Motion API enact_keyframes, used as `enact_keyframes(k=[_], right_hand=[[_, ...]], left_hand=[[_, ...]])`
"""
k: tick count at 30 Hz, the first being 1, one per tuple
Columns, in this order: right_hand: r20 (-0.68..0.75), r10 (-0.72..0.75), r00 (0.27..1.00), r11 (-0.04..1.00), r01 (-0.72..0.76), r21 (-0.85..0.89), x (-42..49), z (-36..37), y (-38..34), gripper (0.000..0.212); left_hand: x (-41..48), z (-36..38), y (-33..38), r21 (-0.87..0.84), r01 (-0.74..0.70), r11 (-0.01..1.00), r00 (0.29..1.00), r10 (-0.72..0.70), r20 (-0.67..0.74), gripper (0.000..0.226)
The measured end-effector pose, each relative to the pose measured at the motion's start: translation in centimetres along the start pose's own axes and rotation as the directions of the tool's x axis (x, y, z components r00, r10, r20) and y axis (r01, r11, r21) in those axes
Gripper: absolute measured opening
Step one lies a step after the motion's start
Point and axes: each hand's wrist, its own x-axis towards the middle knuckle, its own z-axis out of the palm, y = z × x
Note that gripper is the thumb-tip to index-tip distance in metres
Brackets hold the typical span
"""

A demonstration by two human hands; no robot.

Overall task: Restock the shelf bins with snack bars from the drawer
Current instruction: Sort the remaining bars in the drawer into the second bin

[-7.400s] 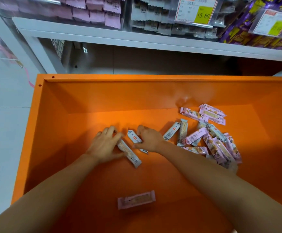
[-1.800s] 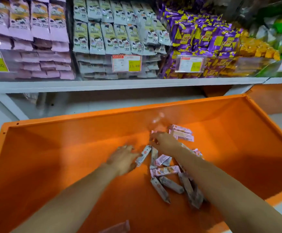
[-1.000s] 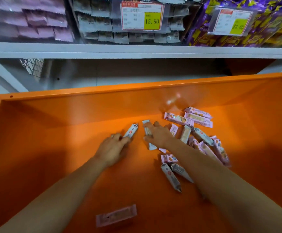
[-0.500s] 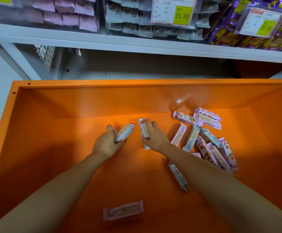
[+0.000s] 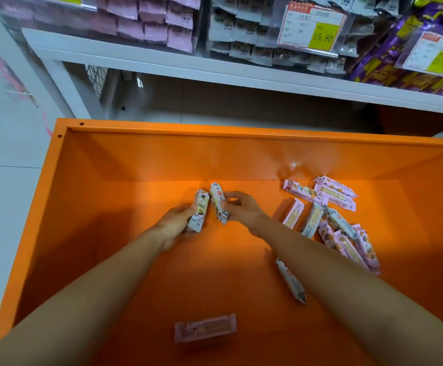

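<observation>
Both arms reach down into a deep orange drawer (image 5: 88,196). My left hand (image 5: 174,225) grips a grey-white snack bar (image 5: 199,210), held upright. My right hand (image 5: 241,207) pinches a second grey-white snack bar (image 5: 218,203) right beside it. A heap of pink and grey snack bars (image 5: 331,220) lies on the drawer floor to the right. One grey bar (image 5: 291,282) lies partly under my right forearm, and a pink bar (image 5: 205,327) lies alone near the front. Above, the shelf bin of grey packets (image 5: 241,40) and the bin of pink packets (image 5: 151,25) are in view.
A white shelf board (image 5: 215,71) runs across above the drawer, with a dark gap beneath it. Price tags (image 5: 311,29) hang on the bin fronts. Purple bags (image 5: 405,62) fill the bin at right. Pale tiled floor (image 5: 6,180) lies left of the drawer.
Both hands have lifted their grey bars off the drawer floor and brought them side by side. The view has shifted a little to the left.
</observation>
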Motion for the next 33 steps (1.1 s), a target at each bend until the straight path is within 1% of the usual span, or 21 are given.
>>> enact_keyframes(k=[3, 6, 8, 10, 13, 16, 18, 21, 25, 28, 31, 33], right_hand=[[0.027, 0.025, 0.999, 0.990, -0.028, 0.140, -0.3, 1.1, -0.3, 0.044], [0.036, 0.008, 0.999, 0.973, -0.016, 0.229, -0.5, 1.5, -0.7, 0.049], [0.028, -0.012, 1.000, 0.974, 0.005, 0.225, -0.7, 1.4, -1.0, 0.052], [0.014, -0.007, 1.000, 0.978, 0.004, 0.207, -0.8, 1.2, -1.2, 0.049], [-0.023, -0.015, 1.000, 0.977, 0.019, 0.214, -0.9, 1.1, -1.4, 0.037], [0.001, -0.065, 0.998, 0.966, 0.062, 0.249, -1.3, 1.2, -1.7, 0.026], [0.015, -0.102, 0.995, 0.958, 0.094, 0.273, -1.7, 1.5, -2.0, 0.028], [-0.028, -0.147, 0.989, 0.948, 0.149, 0.282, -2.3, 1.7, -2.6, 0.030], [-0.111, -0.237, 0.965, 0.956, 0.252, 0.153, -3.1, 1.9, -3.1, 0.015], [-0.165, -0.307, 0.937, 0.941, 0.325, 0.090, -3.8, 2.0, -3.6, 0.012], [-0.207, -0.404, 0.891, 0.912, 0.411, -0.013, -5.3, 1.5, -4.8, 0.012], [-0.196, -0.482, 0.854, 0.876, 0.474, -0.092, -6.2, 0.8, -5.5, 0.014]], left_hand=[[-0.1, 0.5, 0.2, 0.032, -0.062, 0.998, 0.997, 0.061, 0.053, 0.029], [-0.3, 0.6, 0.7, 0.076, -0.111, 0.991, 0.993, 0.107, 0.058, 0.031], [-0.4, 0.5, 1.0, 0.083, -0.134, 0.988, 0.990, 0.130, 0.045, 0.028], [-0.4, 0.6, 1.2, 0.065, -0.151, 0.986, 0.988, 0.149, 0.031, 0.020], [-0.6, 0.6, 1.4, 0.049, -0.160, 0.986, 0.987, 0.161, -0.021, 0.008], [-0.9, 0.5, 1.7, -0.019, -0.136, 0.990, 0.990, 0.136, -0.031, 0.006], [-1.1, 0.5, 2.1, -0.038, -0.127, 0.991, 0.992, 0.127, -0.022, 0.010], [-1.5, 0.4, 2.7, -0.056, -0.171, 0.984, 0.985, 0.169, -0.043, 0.002], [-2.5, 0.2, 3.5, -0.026, -0.231, 0.973, 0.972, 0.230, -0.037, 0.008], [-3.3, 0.3, 4.3, -0.019, -0.240, 0.971, 0.970, 0.239, -0.041, 0.013], [-4.5, 0.7, 5.3, -0.081, -0.230, 0.970, 0.973, 0.228, -0.033, 0.015], [-5.4, 1.4, 6.1, -0.141, -0.220, 0.965, 0.975, 0.221, -0.012, 0.018]])
